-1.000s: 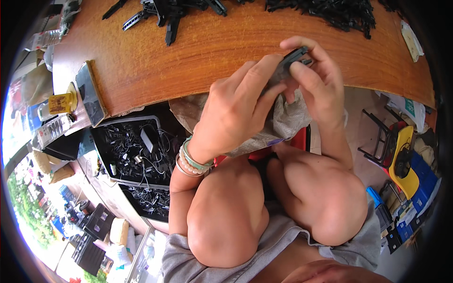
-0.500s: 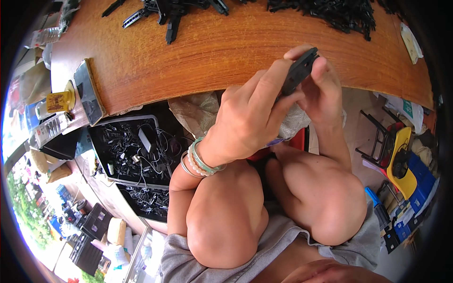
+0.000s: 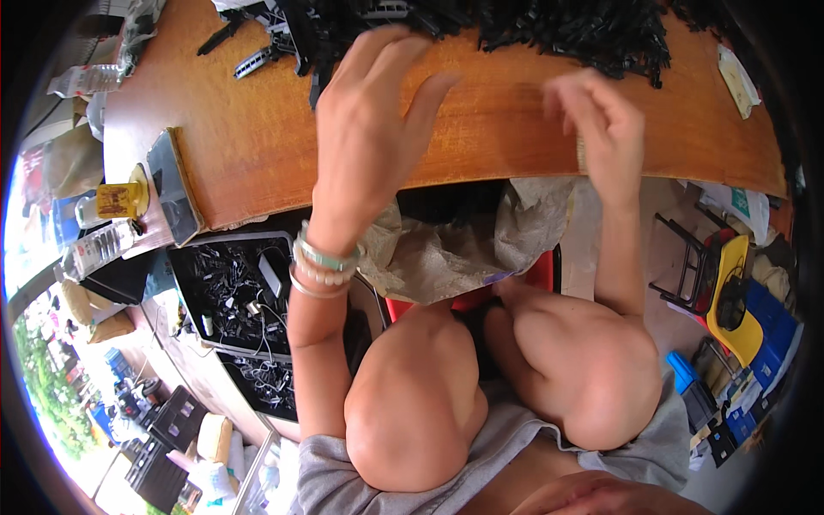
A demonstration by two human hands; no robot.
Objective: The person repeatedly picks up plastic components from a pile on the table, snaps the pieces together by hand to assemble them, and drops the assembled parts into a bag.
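My left hand (image 3: pixel 365 129), with bracelets at the wrist, is stretched over the wooden table beside a loose pile of black plastic parts (image 3: pixel 296 34). Its thumb stands apart from the fingers, and nothing shows in it. Above the table's near edge on the right is my right hand (image 3: pixel 605 129), its bent fingers blurred by motion; whether it holds anything cannot be made out. A denser heap of slim black parts (image 3: pixel 575 39) lies beyond it at the back. Between my knees and the table hangs a woven sack (image 3: pixel 455 266), its mouth open and its inside dark.
Left of my legs are black trays (image 3: pixel 227 292) filled with small dark parts and cables. A dark flat case (image 3: pixel 174 184) and a yellow tape roll (image 3: pixel 120 200) lie at the table's left end. A yellow chair (image 3: pixel 736 309) stands on the right.
The black plastic piece that both hands held is no longer visible. My hands have separated: the left moved forward and left towards the loose pile, the right slightly right. The sack's mouth is now uncovered.
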